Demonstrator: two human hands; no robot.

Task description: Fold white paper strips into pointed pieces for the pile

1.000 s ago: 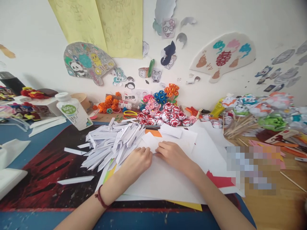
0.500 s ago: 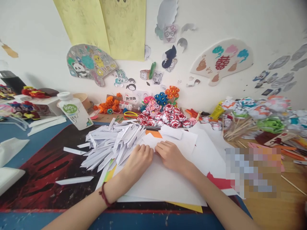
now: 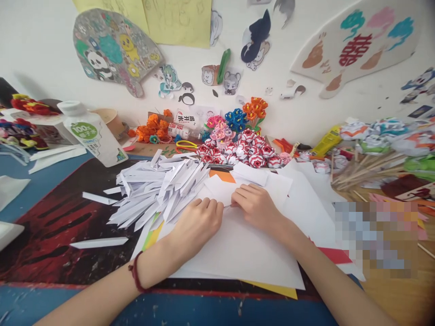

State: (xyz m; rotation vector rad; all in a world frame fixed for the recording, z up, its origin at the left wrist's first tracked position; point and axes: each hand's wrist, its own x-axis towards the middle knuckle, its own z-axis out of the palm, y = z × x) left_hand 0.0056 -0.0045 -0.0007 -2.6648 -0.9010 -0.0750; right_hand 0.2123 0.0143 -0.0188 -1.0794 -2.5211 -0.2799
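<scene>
My left hand point(image 3: 203, 222) and my right hand point(image 3: 256, 206) are close together over a large white sheet point(image 3: 238, 253). Both have their fingers curled in and closed on a small piece of white paper point(image 3: 220, 189), whose top shows between and beyond the knuckles. The fingertips and the lower edge of that piece are mostly hidden. Left of my hands lies a heap of folded white paper strips point(image 3: 149, 190). Another white piece of paper point(image 3: 250, 174) rests just beyond my right hand.
Red-and-white paper flowers point(image 3: 256, 151) are bunched at the back, near orange flowers point(image 3: 154, 129). A white bottle point(image 3: 93, 136) stands at the back left. Thin wooden sticks point(image 3: 360, 170) lie at the right. A single folded strip point(image 3: 99, 243) sits on the dark mat point(image 3: 57, 226).
The camera view has tilted down and come closer. My hands have moved slightly apart, with more of the small paper visible between them. Both still grip it.
</scene>
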